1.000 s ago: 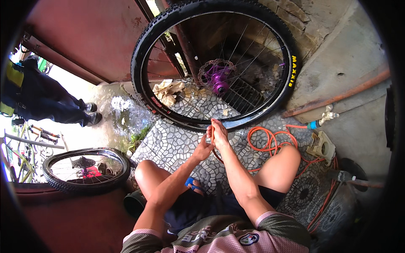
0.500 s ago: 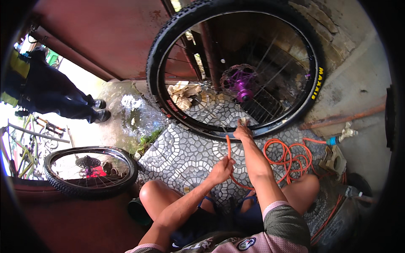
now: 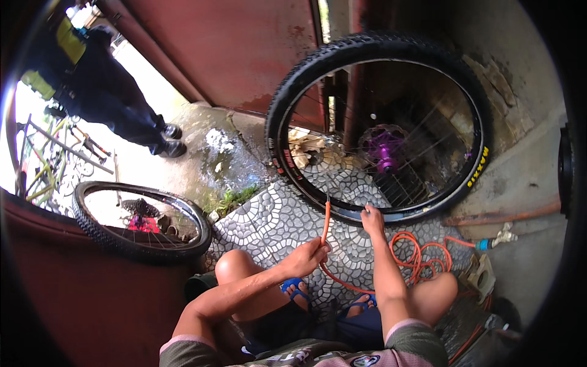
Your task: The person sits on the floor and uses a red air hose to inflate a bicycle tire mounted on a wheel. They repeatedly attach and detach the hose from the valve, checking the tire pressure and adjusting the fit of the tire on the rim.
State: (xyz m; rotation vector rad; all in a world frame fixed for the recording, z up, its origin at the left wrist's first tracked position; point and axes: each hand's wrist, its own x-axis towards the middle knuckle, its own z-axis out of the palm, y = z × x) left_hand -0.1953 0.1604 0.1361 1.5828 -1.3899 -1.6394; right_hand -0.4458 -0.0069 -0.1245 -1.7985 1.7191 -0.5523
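My left hand (image 3: 309, 257) is closed round an orange hose (image 3: 326, 221) near its end, which points up toward the rim of a large bicycle wheel (image 3: 292, 177). A thin streak runs from the hose tip to the rim. The wheel has a knobby black tyre and a purple hub (image 3: 385, 160) with a disc rotor. My right hand (image 3: 372, 221) is at the near edge of the tyre, right of the hose tip, with its fingers curled. What they hold, if anything, is hidden.
A second bicycle wheel (image 3: 142, 244) lies at the left. A person in dark trousers (image 3: 116, 92) stands at the upper left near bicycle frames (image 3: 49, 165). Coiled hose (image 3: 419, 260) lies on pebbled paving right of my hand, running to a tap (image 3: 504, 235). A red gate (image 3: 244, 55) stands behind.
My right hand has drawn back from the inner rim toward the tyre's near edge. The left hand still grips the hose. The whole view has shifted, so the wheels appear farther right.
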